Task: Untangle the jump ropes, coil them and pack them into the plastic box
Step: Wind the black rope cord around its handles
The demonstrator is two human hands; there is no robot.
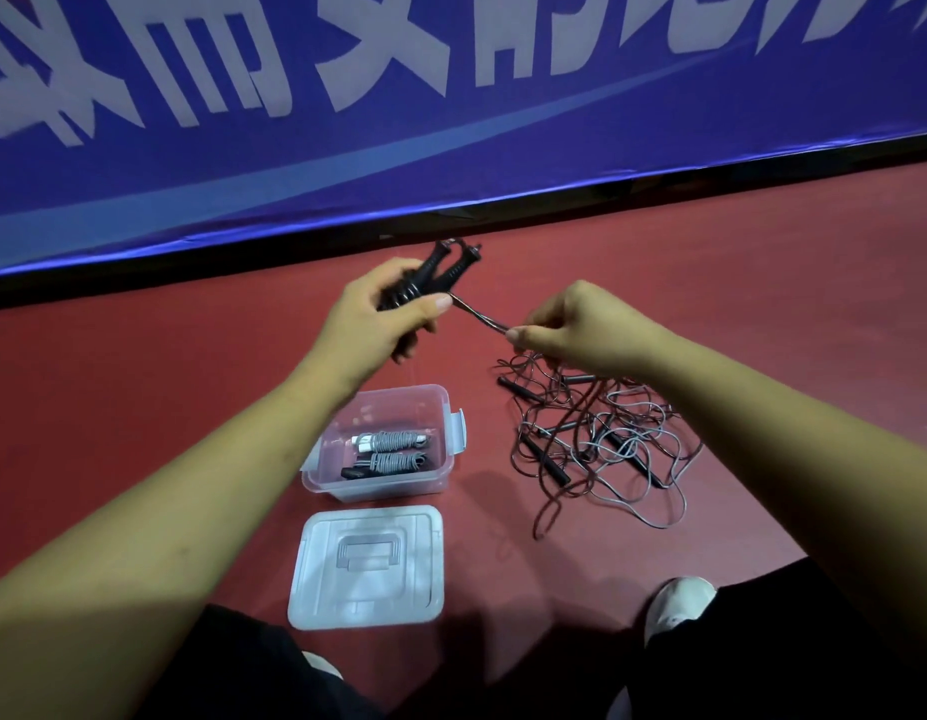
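While the left hand (383, 314) grips two black handles (458, 269) together, seemingly as a core for winding, the right hand (575, 330) pinches the rope (479, 318) taut. The tangle (601, 444) lies at three o'clock of the open box (378, 491), which holds two coiled ropes (393, 452).

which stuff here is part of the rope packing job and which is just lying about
Part of the job:
left hand holding two black handles
right hand pinching that rope's cord
tangled rope pile
plastic box with two coiled ropes inside
lid, off, on the floor

Just there:
blue banner
white shoe
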